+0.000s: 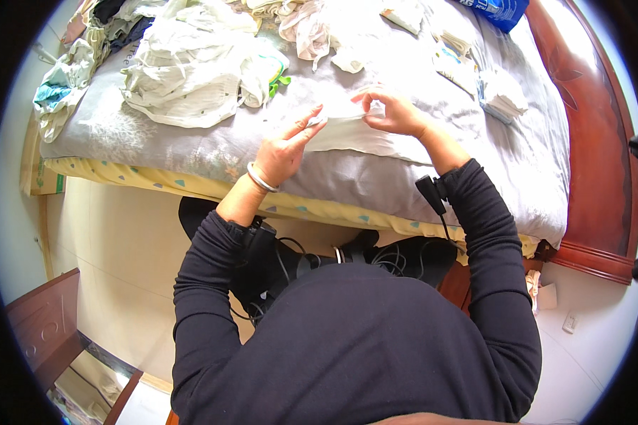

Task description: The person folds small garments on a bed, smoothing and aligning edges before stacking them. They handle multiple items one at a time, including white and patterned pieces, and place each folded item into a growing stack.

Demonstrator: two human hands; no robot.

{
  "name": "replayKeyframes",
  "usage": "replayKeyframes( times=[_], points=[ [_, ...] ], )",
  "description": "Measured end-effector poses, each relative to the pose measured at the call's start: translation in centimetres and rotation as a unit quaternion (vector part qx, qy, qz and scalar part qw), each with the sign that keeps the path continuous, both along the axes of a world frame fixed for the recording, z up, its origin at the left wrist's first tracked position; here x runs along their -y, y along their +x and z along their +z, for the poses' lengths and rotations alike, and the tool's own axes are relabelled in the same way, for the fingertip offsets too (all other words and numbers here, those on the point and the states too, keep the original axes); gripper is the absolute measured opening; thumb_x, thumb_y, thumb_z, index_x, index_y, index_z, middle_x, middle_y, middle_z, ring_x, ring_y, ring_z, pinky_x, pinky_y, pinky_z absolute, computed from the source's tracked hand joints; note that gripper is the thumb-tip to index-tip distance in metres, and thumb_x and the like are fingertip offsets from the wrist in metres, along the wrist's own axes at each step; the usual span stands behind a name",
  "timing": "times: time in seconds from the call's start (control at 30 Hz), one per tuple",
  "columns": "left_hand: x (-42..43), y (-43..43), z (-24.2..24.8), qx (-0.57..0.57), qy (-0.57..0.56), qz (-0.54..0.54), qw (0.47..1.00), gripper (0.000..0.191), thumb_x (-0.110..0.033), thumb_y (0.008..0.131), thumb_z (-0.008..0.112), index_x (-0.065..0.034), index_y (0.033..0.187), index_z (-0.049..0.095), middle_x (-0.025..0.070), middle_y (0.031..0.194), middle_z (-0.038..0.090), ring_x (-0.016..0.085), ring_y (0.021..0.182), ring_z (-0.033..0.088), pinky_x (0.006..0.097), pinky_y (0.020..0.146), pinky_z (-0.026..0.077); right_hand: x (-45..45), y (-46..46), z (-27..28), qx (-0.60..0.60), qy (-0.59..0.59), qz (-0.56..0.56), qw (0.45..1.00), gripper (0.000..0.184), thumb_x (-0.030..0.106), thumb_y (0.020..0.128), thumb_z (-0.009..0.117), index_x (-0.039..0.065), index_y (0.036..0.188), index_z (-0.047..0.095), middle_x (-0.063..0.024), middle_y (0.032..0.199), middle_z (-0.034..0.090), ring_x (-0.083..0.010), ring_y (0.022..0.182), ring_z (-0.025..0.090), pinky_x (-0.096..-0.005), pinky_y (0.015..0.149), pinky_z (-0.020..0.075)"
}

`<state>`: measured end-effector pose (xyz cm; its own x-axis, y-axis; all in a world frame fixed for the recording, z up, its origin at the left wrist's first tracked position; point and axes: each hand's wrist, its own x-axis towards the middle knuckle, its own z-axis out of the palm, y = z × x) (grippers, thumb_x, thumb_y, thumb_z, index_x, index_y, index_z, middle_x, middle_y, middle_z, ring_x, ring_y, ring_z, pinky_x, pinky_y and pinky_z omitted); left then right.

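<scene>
A white cloth (351,135) lies on the grey patterned bed cover near the bed's front edge. Thumb and index finger of my right hand (399,114) pinch its far edge, and the other fingers are raised. At the far left corner of the same cloth, my left hand (283,154) has the edge between its fingertips. The cloth's top edge runs between the two hands, and its lower part rests on the cover. Bright light washes out its folds. A silver bangle (261,178) circles my left wrist.
Beyond my left hand is a heap of white fabric (191,74), with a crumpled pale pink cloth (308,32) further right. Folded cloths (502,95) and a blue bag (497,11) lie on the right. A wooden headboard (585,133) borders the bed. Black cables (393,260) hang near my lap.
</scene>
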<state>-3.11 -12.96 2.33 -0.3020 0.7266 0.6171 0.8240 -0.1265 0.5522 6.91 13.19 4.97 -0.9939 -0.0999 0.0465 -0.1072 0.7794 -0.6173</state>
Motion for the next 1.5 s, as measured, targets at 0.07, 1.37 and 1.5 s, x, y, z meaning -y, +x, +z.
replayKeyframes(
  times=[0.07,1.37,1.5],
  points=[
    [0.0,0.0,0.2,0.008,0.002,-0.001,1.000,0.046,0.011,0.072,0.047,-0.0033,0.114,0.060,0.0123,0.128,0.052,0.026,0.109,0.057,0.0323,0.088,0.048,-0.5,-1.0,-0.2,0.036,-0.019,0.024,0.999,0.023,0.015,0.070,0.063,0.007,0.090,0.055,-0.0079,0.101,0.060,-0.0233,0.100,0.053,-0.0351,0.089,0.0406],
    [-4.3,-3.8,0.4,0.596,-0.135,0.013,0.792,0.039,0.006,0.077,0.056,0.0024,0.116,0.056,0.0117,0.102,0.062,0.015,0.083,0.061,0.0243,0.073,0.051,12.0,-1.2,-6.2,-0.061,-0.134,-0.214,0.966,0.089,0.062,0.083,0.043,-0.004,0.138,0.024,-0.0274,0.144,0.019,-0.0382,0.136,0.014,-0.0428,0.111,0.0100],
    [-9.5,0.1,4.5,0.375,-0.210,-0.085,0.899,0.048,-0.005,0.082,0.057,-0.0022,0.128,0.047,0.0176,0.115,0.057,0.016,0.087,0.062,0.0248,0.070,0.052,12.0,0.7,-5.8,-0.238,-0.380,-0.227,0.864,0.069,0.040,0.081,0.064,-0.004,0.129,0.039,-0.0182,0.127,0.046,-0.0241,0.117,0.044,-0.0357,0.099,0.0339]
  ],
)
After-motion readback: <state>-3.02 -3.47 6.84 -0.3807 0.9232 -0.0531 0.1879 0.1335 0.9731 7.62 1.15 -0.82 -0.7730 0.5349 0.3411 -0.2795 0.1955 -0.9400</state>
